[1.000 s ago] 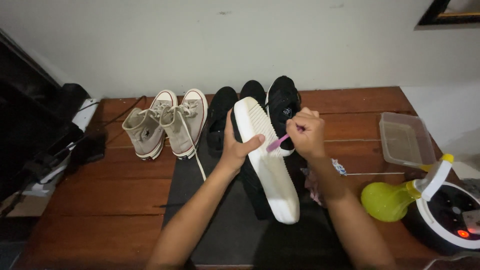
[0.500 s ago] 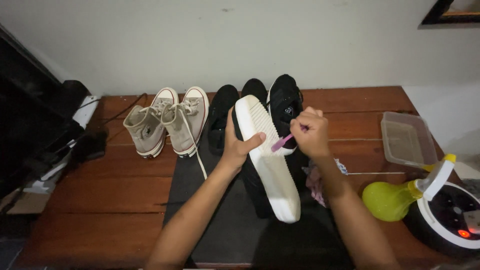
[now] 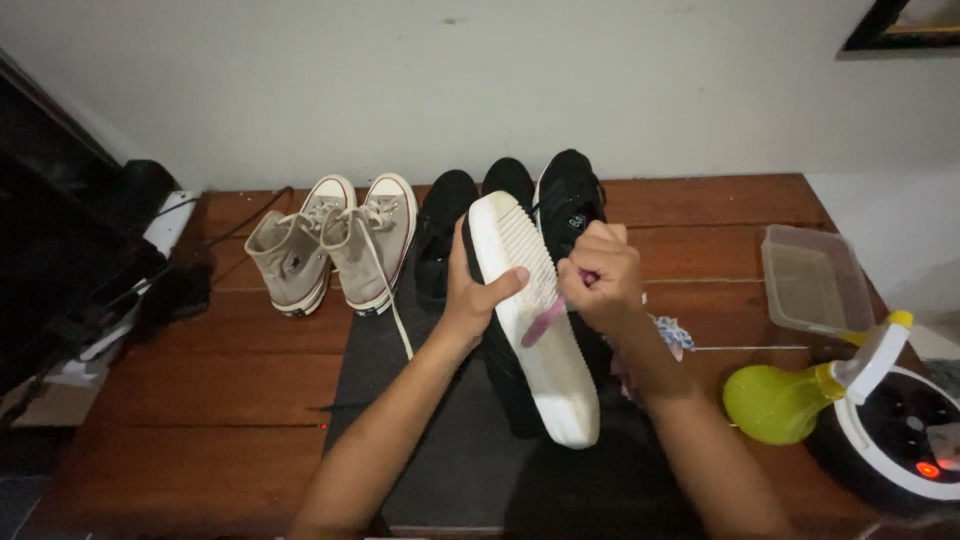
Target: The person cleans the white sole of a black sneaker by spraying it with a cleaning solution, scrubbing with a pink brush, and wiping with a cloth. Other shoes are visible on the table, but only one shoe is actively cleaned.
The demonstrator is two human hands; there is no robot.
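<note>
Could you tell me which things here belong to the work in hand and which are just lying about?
In use:
left hand steadying the black shoe, white sole up
right hand with pink brush on the sole

Lying about:
beige high-tops
other black shoes
clear tub
green spray bottle

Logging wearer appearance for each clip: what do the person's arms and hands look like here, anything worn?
Both forearms are bare as far as the frame's lower edge, with no sleeves in view. The left hand and right hand have no gloves, and no rings, watch or bracelets can be made out. The dim light hides finer detail.
</note>
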